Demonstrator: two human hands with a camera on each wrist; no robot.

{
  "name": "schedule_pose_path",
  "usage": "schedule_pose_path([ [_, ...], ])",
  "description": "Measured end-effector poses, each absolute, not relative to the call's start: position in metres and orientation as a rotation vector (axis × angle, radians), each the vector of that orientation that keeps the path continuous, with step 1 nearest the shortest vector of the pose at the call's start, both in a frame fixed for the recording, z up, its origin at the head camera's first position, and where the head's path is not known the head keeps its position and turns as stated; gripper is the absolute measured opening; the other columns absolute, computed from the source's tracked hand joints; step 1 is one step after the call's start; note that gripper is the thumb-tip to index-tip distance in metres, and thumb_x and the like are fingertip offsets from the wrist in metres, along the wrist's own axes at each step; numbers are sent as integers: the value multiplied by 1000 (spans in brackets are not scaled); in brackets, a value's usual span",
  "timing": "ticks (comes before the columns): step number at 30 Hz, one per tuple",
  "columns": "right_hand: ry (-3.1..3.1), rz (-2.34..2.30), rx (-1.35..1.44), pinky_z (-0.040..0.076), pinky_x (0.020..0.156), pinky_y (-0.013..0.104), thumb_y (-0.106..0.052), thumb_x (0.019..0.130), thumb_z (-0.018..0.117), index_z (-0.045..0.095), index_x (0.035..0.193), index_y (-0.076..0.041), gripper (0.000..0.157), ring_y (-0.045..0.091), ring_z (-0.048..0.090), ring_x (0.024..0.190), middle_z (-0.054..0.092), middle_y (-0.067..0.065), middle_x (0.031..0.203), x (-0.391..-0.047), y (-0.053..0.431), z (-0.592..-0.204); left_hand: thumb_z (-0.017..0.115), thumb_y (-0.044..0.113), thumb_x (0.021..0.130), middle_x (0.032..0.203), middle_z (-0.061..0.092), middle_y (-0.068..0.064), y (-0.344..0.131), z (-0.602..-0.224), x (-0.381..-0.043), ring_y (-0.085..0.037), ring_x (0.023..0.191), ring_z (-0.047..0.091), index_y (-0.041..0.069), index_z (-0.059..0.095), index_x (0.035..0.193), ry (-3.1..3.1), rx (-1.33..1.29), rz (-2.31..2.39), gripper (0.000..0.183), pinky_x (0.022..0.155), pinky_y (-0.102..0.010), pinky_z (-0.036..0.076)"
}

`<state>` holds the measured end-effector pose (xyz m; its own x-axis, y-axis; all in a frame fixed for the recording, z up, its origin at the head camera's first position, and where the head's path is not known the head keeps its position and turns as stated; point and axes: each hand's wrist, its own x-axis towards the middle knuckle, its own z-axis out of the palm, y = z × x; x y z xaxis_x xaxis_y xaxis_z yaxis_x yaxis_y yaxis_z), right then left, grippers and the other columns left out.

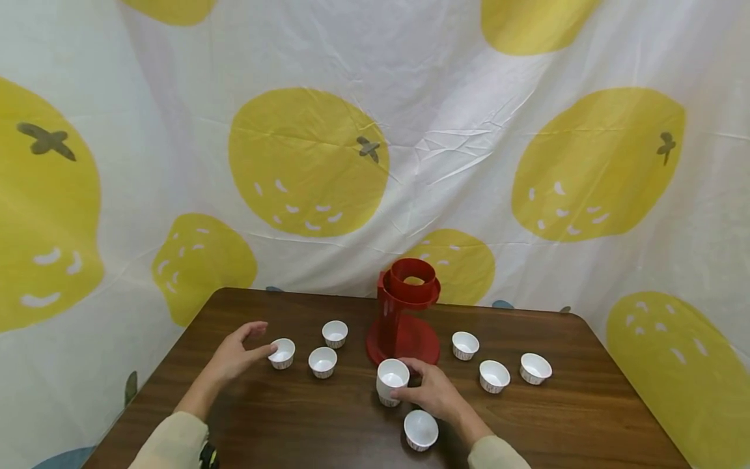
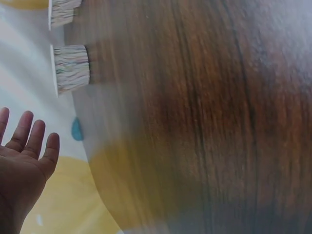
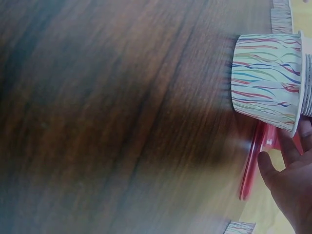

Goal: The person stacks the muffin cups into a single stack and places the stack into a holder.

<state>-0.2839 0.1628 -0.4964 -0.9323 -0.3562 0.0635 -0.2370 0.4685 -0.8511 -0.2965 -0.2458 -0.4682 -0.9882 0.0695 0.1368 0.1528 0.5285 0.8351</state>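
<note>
My right hand [image 1: 432,389] grips a stack of white paper baking cups [image 1: 391,376] at the middle of the table, thumb on the near side and fingers round the far side. Stacked rims [image 3: 308,85] show at the right wrist view's edge, partly hidden by a nearer cup [image 3: 265,78] with coloured wavy lines. That single cup [image 1: 420,428] stands just in front of the right hand. My left hand [image 1: 234,357] is spread beside a cup [image 1: 283,355] at the left, its thumb tip overlapping the rim in the head view.
Behind the stack stands a red plastic stand [image 1: 389,326] with a ring on top and a round base. Two cups stand left of it, one a cup [image 1: 323,362] nearer me. Three more, including a cup [image 1: 494,376], sit right. A lemon-print cloth [image 1: 433,163] hangs behind the wooden table [image 1: 305,430].
</note>
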Motion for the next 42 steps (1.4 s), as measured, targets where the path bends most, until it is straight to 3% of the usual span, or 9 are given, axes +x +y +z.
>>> schedule_pose_path([
  [8, 2576, -1470, -527, 47, 88, 42, -25, 79, 85, 59, 133, -3, 64, 21, 60, 101, 67, 4, 111, -283, 163, -495, 79, 27, 86, 139, 49, -30, -249, -483, -304, -47, 132, 41, -7, 47, 138, -2737, -180, -1415, 70, 108, -58, 32],
  [22, 2592, -1460, -551, 45, 90, 43, -25, 79, 85, 60, 131, -4, 62, 22, 61, 102, 67, 3, 112, -283, 163, -498, 84, 31, 80, 137, 49, -31, -244, -498, -310, -47, 128, 43, -9, 44, 139, -2860, -140, -1359, 82, 104, -59, 36],
  [35, 2564, -1472, -544, 46, 89, 42, -26, 79, 85, 58, 133, -3, 64, 21, 61, 102, 67, 4, 113, -284, 164, -498, 87, 32, 76, 128, 56, -24, -239, -507, -317, -40, 120, 51, -8, 50, 133, -2881, -138, -1322, 79, 102, -57, 37],
  [42, 2602, -1446, -538, 45, 92, 45, -27, 79, 85, 59, 133, -4, 64, 22, 60, 104, 67, 3, 113, -284, 164, -498, 87, 33, 77, 132, 53, -29, -238, -510, -321, -44, 122, 49, -9, 47, 135, -2912, -117, -1285, 82, 102, -60, 36],
])
